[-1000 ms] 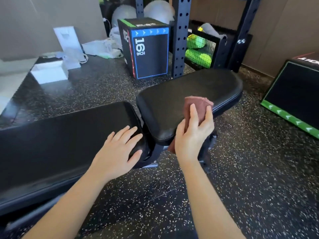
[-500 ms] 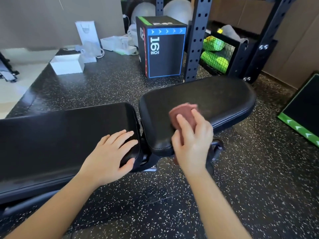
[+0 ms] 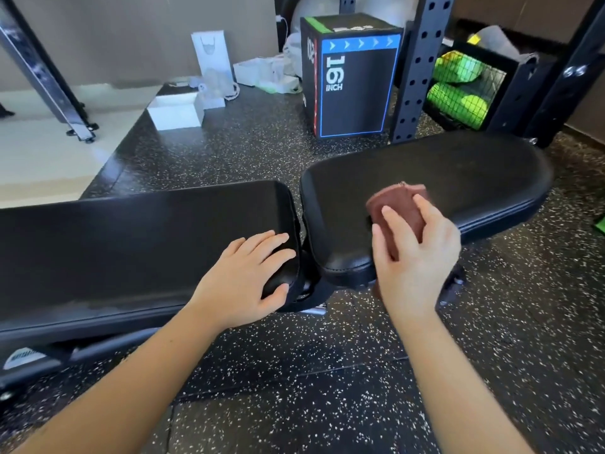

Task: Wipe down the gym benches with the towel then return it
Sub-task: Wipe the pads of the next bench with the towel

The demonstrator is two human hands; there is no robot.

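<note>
A black padded gym bench lies across the view in two pads: a long back pad point(image 3: 131, 244) on the left and a shorter seat pad point(image 3: 458, 172) on the right. A folded maroon towel point(image 3: 402, 208) lies on the seat pad near its front edge. My right hand point(image 3: 415, 257) presses down on the towel and grips it, part of the cloth hanging below the pad's edge. My left hand point(image 3: 245, 276) rests flat, fingers spread, on the right end of the back pad, holding nothing.
Behind the bench stand a black 16-inch plyo box point(image 3: 353, 80), a perforated rack upright point(image 3: 415, 67) and a wire bin of green balls point(image 3: 465, 90). White boxes and a paper bag point(image 3: 209, 57) lie at the back left. Speckled rubber flooring point(image 3: 327, 388) surrounds the bench.
My right hand has slid the towel left and then back right along the seat pad's front. My left hand stays planted on the back pad. The camera has shifted.
</note>
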